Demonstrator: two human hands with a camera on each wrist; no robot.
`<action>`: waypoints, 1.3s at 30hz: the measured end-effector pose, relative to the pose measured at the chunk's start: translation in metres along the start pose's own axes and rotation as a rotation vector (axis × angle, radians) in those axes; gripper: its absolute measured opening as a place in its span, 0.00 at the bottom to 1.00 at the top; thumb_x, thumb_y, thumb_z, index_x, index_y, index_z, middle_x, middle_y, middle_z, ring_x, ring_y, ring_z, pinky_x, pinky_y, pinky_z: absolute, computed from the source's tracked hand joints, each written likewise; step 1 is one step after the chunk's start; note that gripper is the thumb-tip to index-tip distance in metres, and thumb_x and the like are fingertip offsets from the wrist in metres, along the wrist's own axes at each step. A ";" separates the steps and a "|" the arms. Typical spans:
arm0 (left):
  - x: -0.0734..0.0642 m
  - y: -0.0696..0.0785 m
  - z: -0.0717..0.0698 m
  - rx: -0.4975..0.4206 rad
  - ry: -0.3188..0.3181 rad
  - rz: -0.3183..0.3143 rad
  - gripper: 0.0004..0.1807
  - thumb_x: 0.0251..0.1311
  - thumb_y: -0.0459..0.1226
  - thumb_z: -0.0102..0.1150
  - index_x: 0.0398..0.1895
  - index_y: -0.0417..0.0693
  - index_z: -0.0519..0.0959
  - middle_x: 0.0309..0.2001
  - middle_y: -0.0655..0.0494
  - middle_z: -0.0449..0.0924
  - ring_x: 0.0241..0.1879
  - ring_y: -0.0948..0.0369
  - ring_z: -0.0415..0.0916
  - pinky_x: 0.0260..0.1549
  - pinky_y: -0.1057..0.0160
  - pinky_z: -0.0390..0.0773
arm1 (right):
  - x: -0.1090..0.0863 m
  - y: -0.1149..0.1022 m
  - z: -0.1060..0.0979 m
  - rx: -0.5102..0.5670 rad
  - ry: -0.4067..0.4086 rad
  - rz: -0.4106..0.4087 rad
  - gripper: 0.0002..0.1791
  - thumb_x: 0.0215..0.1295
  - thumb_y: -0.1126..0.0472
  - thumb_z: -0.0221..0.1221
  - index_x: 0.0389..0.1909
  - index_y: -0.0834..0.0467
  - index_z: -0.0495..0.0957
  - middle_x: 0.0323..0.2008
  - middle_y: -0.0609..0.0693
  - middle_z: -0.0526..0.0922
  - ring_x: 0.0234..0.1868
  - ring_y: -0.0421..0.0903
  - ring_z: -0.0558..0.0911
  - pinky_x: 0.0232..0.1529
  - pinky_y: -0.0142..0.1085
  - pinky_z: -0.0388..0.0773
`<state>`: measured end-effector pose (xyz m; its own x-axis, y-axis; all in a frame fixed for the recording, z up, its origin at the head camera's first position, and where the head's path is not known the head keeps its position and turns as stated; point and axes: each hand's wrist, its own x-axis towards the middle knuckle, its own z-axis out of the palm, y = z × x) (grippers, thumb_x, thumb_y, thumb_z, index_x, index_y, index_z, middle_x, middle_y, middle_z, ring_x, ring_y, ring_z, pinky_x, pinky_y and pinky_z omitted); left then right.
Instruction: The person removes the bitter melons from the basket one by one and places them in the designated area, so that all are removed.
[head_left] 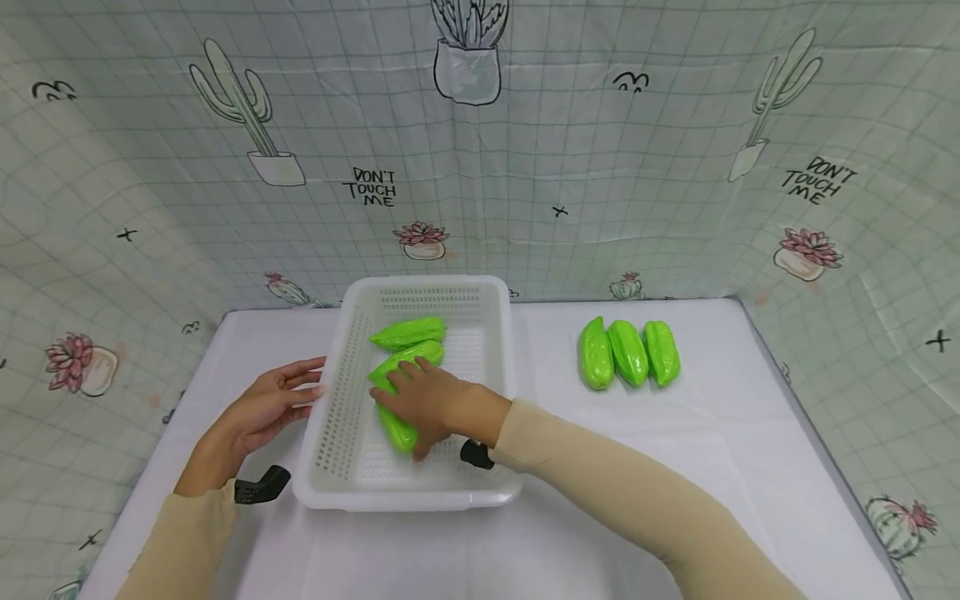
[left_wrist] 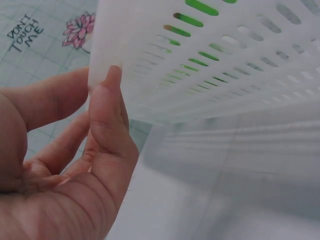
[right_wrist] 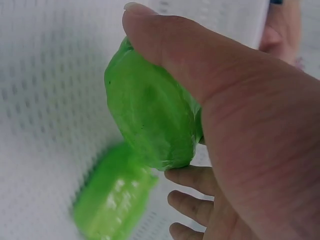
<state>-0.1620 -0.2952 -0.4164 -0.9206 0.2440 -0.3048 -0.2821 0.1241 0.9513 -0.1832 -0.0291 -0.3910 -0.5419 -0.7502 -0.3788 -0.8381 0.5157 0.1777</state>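
A white perforated plastic basket [head_left: 405, 498] holds three glossy, ridged green star fruit. My left hand [head_left: 273, 404] is at the basket's left rim, pinching its edge [left_wrist: 107, 45] between thumb and fingers. Inside the basket my right hand [head_left: 427, 402] grips the star fruit nearest me [head_left: 400, 431]. In the right wrist view, the thumb lies along one end of this held fruit [right_wrist: 150, 105] and the fingers are at its other side. The middle star fruit [head_left: 382, 372] is partly covered by the right fingers. The far star fruit [head_left: 408, 333] lies beyond them.
Outside the basket, three more green star fruit lie side by side on the white table to the right: one on the left [head_left: 596, 354], a middle one [head_left: 628, 352] and a right one [head_left: 662, 353]. A patterned cloth [head_left: 480, 183] hangs behind the table and at both sides.
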 end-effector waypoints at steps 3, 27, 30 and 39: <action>-0.001 -0.001 -0.001 -0.006 -0.001 0.000 0.41 0.76 0.30 0.59 0.83 0.31 0.49 0.53 0.67 0.78 0.47 0.68 0.82 0.43 0.68 0.83 | -0.010 0.009 -0.008 0.022 0.026 0.009 0.64 0.59 0.28 0.70 0.87 0.47 0.47 0.82 0.53 0.57 0.83 0.54 0.55 0.82 0.48 0.51; 0.000 -0.001 0.000 -0.018 -0.008 0.005 0.41 0.76 0.29 0.59 0.84 0.31 0.48 0.53 0.66 0.78 0.47 0.68 0.83 0.43 0.69 0.84 | -0.124 0.091 0.006 0.346 0.351 0.138 0.62 0.57 0.40 0.78 0.84 0.59 0.54 0.81 0.64 0.58 0.82 0.65 0.55 0.81 0.58 0.50; 0.001 -0.001 0.001 -0.025 -0.010 0.008 0.41 0.76 0.29 0.58 0.83 0.30 0.48 0.52 0.66 0.78 0.47 0.68 0.84 0.43 0.69 0.84 | -0.140 0.099 0.013 0.388 0.390 0.165 0.62 0.56 0.42 0.79 0.84 0.60 0.55 0.81 0.65 0.57 0.82 0.66 0.55 0.80 0.60 0.51; 0.001 -0.001 0.001 -0.033 -0.010 0.008 0.41 0.76 0.28 0.58 0.83 0.30 0.47 0.51 0.67 0.79 0.46 0.67 0.84 0.42 0.69 0.84 | -0.172 0.115 0.051 0.459 0.398 0.259 0.61 0.57 0.46 0.79 0.83 0.61 0.55 0.80 0.67 0.58 0.81 0.68 0.55 0.79 0.63 0.50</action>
<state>-0.1618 -0.2942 -0.4180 -0.9200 0.2548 -0.2979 -0.2839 0.0908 0.9545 -0.1832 0.1806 -0.3520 -0.7781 -0.6281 0.0049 -0.6135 0.7583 -0.2203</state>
